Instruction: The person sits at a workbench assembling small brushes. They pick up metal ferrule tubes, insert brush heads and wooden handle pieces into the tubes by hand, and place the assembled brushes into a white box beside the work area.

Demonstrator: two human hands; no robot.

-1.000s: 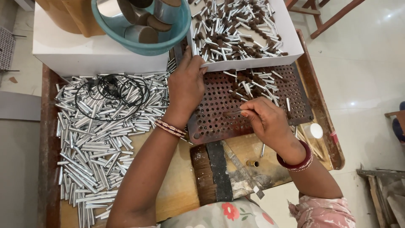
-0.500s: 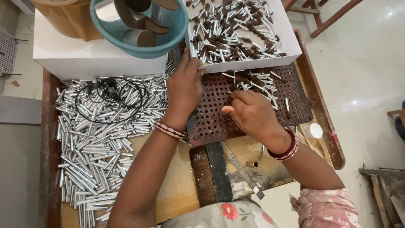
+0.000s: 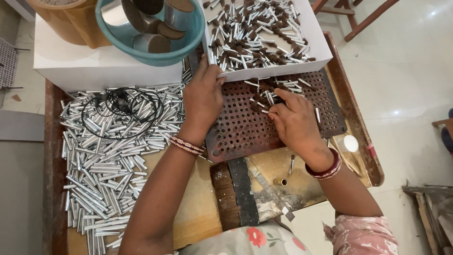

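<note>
Wooden and worn, the brown surface (image 3: 198, 222) carries everything, its rusty rim running down both sides. Left of the left hand lies a wide heap of short silver metal tubes (image 3: 108, 160) with a loop of thin black wire (image 3: 120, 111) on top. Above that hand stands a plain white rectangular box (image 3: 94, 66) bearing a teal plastic bowl (image 3: 155, 54) of foil-wrapped rolls. Beyond both hands sits a white open cardboard tray (image 3: 314, 45) full of brown-tipped silver pins. Under the hands lies the rusty brown perforated metal plate (image 3: 245, 130). The left hand (image 3: 203, 99) rests flat, fingers spread, on the plate's upper left corner at the tray's edge. The right hand (image 3: 295, 120) pinches one small brown-tipped silver pin (image 3: 263, 109) over the plate's holes.
</note>
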